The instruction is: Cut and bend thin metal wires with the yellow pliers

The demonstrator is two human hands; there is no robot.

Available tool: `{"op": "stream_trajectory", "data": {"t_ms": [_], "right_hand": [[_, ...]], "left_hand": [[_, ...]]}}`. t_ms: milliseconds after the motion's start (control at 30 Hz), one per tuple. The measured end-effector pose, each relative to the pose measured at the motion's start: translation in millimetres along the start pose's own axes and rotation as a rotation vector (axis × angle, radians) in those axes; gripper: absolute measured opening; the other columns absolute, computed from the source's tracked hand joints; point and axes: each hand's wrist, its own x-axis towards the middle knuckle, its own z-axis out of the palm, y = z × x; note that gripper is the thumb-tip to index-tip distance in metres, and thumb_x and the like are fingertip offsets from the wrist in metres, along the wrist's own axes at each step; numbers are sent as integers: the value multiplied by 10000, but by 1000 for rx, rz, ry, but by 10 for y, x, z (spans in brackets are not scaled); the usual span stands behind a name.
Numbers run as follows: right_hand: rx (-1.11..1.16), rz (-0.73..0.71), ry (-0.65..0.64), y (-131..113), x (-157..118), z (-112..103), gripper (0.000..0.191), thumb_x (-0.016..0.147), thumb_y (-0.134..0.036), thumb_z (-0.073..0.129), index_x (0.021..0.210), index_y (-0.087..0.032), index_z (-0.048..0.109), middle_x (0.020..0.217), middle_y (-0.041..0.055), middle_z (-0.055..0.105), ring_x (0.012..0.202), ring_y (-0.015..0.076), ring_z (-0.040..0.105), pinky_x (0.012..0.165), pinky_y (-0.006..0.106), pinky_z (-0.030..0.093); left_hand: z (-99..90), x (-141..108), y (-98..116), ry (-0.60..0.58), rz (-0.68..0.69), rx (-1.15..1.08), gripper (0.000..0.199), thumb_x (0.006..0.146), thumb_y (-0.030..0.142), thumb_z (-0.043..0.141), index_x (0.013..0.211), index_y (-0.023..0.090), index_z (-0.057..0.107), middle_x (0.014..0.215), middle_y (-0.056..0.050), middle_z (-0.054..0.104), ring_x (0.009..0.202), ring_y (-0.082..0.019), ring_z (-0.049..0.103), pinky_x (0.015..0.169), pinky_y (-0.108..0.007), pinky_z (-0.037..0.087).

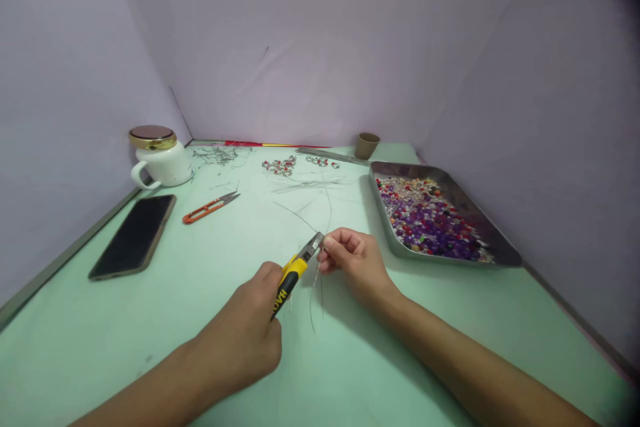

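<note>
My left hand is wrapped round the yellow and black handles of a pair of pliers. The jaws point up and to the right, touching or very near my right fingertips. Between thumb and fingers, my right hand pinches thin wire. Loose wire ends stick out above and below the pinch. Whatever small piece sits at the plier tips is mostly hidden by the fingers. Both hands are just above the pale green table.
A metal tray of mixed beads stands right, a small brown cup behind it. Beaded pieces, cut wires and a wire tangle lie farther back. Orange thread snips, a phone and a lidded white mug are left.
</note>
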Motion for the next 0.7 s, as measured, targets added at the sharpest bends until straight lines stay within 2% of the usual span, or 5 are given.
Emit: {"op": "stream_trajectory", "data": {"t_ms": [133, 300, 433, 567, 700], "right_hand": [[2, -37, -3, 22, 9, -16, 205, 652, -320, 643, 595, -136, 572, 515, -5, 607, 423, 83, 558, 451, 202, 470], [84, -11, -29, 39, 35, -41, 232, 623, -353, 670, 604, -140, 579, 547, 4, 623, 451, 94, 569, 483, 228, 488], [107, 21, -17, 41, 48, -59, 233, 612, -348, 682, 610, -135, 588, 550, 9, 622, 451, 98, 569, 482, 231, 485], [147, 47, -5, 42, 57, -77, 221, 611, -330, 687, 624, -129, 596, 560, 13, 624, 456, 94, 571, 478, 216, 479], [214, 82, -38, 64, 70, -105, 205, 623, -317, 683, 639, -129, 603, 563, 13, 623, 457, 96, 570, 471, 215, 473]], "left_hand": [[-41, 14, 25, -2, 4, -71, 302, 570, -1, 353, 785, 206, 405, 779, -8, 462, 684, -150, 471, 636, -269, 390], [-150, 54, 23, -87, 38, -333, 438, 530, 26, 352, 913, 197, 481, 902, -12, 520, 838, -171, 482, 735, -282, 391], [-218, 84, -32, -139, -31, -445, 471, 539, 77, 364, 981, 190, 483, 853, -8, 510, 801, -180, 481, 668, -282, 395], [-264, 94, -55, -23, 3, -317, 482, 543, 54, 360, 986, 201, 480, 892, -4, 507, 861, -180, 479, 745, -294, 393], [-234, 136, -140, 120, 6, -29, 380, 565, 46, 363, 892, 195, 487, 971, -29, 495, 898, -192, 485, 775, -303, 396]]}}
